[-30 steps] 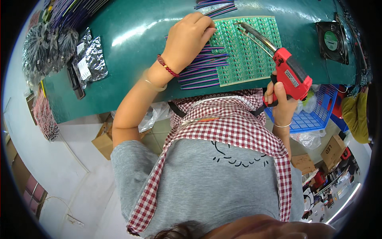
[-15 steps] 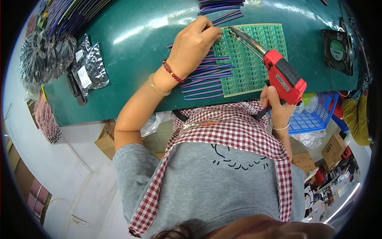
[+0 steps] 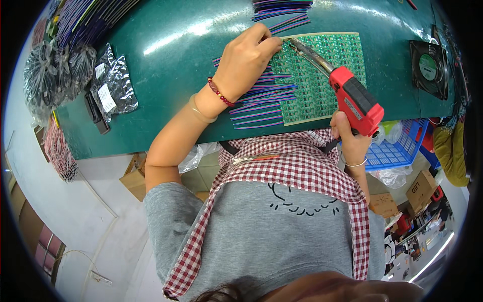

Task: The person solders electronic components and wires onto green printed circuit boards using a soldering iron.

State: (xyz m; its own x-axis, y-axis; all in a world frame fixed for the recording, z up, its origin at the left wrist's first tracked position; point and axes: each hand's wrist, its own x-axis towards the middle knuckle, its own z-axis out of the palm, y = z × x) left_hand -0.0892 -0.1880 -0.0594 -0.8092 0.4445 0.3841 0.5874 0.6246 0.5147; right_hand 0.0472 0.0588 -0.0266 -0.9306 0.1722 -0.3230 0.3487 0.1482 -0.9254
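Circuit panel (image 3: 327, 75) first, as my head view gives it: a flat green sheet ruled with tight rows of tiny parts, pale along its top and bottom edges, lying on the glossy green table (image 3: 166, 93). Thin, smooth wires (image 3: 264, 103) in dark, blue and purple strands lie side by side, their ends overlapping its left edge. More wires sit in a bundle (image 3: 282, 7) beyond.

I see the right hand (image 3: 351, 140) wrapped around the handle of a soldering gun (image 3: 357, 100), red and black plastic with a long, dull metal barrel. Its tip reaches the panel's upper left corner, just beside the left hand (image 3: 249, 58). That hand arches over the wires, fingertips drawn in at the corner; I cannot tell whether they pinch a strand.

Off right stands a square black fan (image 3: 428, 68) with a round green hub; far left, crinkled silvery bags (image 3: 121, 83).
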